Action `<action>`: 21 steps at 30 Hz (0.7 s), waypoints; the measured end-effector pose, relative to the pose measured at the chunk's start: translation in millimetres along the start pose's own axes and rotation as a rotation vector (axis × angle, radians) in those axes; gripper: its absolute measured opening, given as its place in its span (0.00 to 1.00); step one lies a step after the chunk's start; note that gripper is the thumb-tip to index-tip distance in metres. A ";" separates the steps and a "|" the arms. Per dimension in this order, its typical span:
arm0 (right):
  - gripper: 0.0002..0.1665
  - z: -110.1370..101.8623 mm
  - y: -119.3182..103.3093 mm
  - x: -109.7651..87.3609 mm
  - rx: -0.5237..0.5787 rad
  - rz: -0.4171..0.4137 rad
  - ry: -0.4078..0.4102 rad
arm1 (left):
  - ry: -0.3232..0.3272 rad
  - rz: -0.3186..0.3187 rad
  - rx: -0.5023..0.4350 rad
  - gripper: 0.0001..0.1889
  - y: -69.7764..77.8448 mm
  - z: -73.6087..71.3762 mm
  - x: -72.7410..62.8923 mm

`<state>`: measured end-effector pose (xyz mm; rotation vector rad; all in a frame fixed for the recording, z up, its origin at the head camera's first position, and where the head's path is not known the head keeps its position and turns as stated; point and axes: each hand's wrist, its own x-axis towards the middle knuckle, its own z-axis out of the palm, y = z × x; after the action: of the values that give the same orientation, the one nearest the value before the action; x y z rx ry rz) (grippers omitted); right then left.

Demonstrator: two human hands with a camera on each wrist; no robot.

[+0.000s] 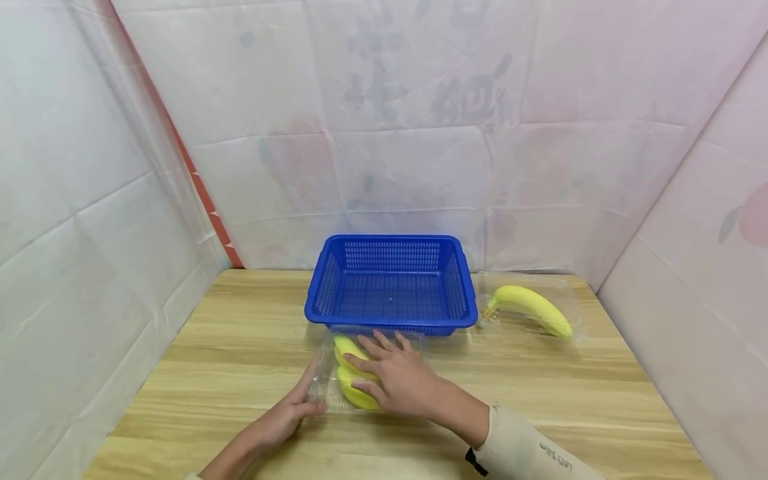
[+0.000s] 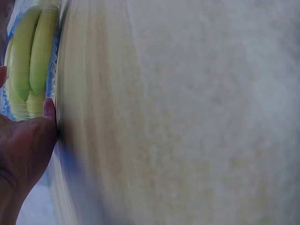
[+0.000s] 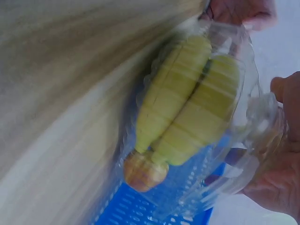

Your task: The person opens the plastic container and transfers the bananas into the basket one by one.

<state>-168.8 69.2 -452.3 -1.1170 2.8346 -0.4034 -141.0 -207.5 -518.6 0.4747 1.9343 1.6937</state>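
Observation:
A clear plastic clamshell box [image 1: 329, 390] lies on the table just in front of the blue basket, with yellow bananas [image 1: 354, 392] inside. Beside their tips in the right wrist view sits a small round yellow-red fruit [image 3: 144, 172]. My left hand [image 1: 287, 415] holds the box's left end, thumb at the near corner and fingers along the side. Across the top my right hand [image 1: 401, 379] presses with spread fingers. It hides the box's right part in the head view. Whether the lid is fully closed I cannot tell.
The blue plastic basket [image 1: 391, 323] stands at the back middle of the wooden table [image 1: 240, 347]. To its right lies another clear plastic box [image 1: 567, 293] with a single banana [image 1: 534, 307]. White printed sheets [image 1: 408, 167] wall the table at the back and sides.

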 end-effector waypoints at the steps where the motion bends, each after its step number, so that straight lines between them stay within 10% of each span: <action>1: 0.33 0.1 0.1 0.1 -0.007 -0.002 -0.005 | -0.003 0.003 0.000 0.54 0.2 0.3 0.2; 21: 0.42 5.8 5.6 -14.0 -0.040 -0.033 -0.009 | 0.126 -0.022 0.067 0.56 3.1 8.9 1.2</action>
<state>-161.3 81.4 -459.9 -1.1710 2.8323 -0.3444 -137.0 -199.2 -516.4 0.3773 2.0840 1.6852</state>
